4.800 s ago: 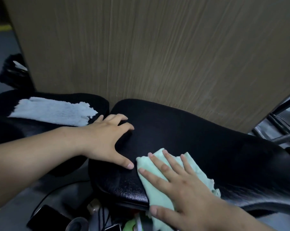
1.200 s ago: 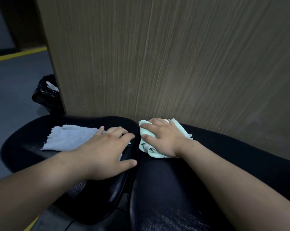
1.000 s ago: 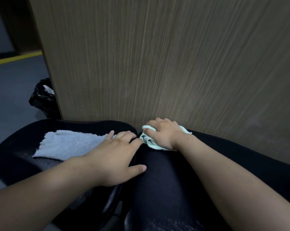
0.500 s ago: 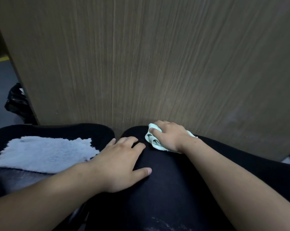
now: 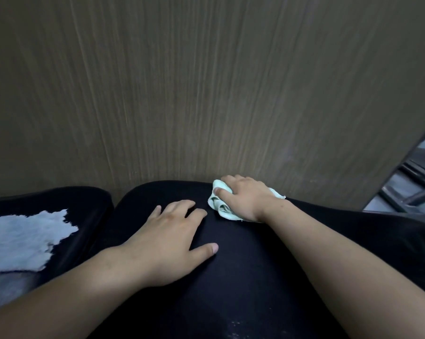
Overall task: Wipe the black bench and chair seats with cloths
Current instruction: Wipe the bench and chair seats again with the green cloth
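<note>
Right hand (image 5: 245,199): slid the bunched green cloth (image 5: 220,204) rightward along the seat's back edge.
Left hand (image 5: 172,243): shifted fully onto the right seat (image 5: 255,277).

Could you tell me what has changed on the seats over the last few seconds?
The right hand bunched the green cloth and wiped it from the seat's near edge to the back by the wooden panel. The left hand stayed flat on the seat; the white cloth stayed put.
</note>
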Available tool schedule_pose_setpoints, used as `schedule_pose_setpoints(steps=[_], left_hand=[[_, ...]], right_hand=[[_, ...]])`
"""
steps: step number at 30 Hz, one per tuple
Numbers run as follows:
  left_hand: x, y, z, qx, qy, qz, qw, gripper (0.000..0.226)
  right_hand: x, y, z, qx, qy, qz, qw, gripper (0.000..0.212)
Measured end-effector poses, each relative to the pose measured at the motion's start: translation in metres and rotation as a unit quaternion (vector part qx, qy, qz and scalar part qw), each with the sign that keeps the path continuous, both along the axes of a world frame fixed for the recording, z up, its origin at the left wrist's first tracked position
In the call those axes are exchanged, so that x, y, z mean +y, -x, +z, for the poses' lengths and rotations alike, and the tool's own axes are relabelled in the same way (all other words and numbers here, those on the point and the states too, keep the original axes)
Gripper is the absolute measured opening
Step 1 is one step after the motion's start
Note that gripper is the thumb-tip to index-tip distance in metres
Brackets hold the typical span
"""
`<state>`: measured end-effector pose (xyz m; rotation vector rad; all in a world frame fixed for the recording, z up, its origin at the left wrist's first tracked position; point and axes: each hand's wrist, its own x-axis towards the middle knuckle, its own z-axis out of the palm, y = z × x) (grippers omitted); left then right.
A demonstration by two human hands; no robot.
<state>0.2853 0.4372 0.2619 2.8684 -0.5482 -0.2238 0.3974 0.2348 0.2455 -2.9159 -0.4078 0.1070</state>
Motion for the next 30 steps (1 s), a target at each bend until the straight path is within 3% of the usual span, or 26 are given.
schedule_pose_setpoints(steps=[12,24,30], left_hand=[[-0.089,0.003,-0.002,-0.004,0.011,-0.026,1.000,0.069],[-0.173,0.013,0.005,0.001,-0.011,-0.096,0.995,0.077],[-0.203,0.022,0.012,0.035,-0.020,-0.128,0.991,0.084]], right_hand=[[-0.105,0.032,0.000,0.006,-0.022,-0.045,0.999,0.046],[-0.218,0.066,0.000,-0.014,-0.015,-0.070,0.997,0.038],[-0.275,0.069,0.004,-0.001,-0.004,-0.131,0.991,0.029]])
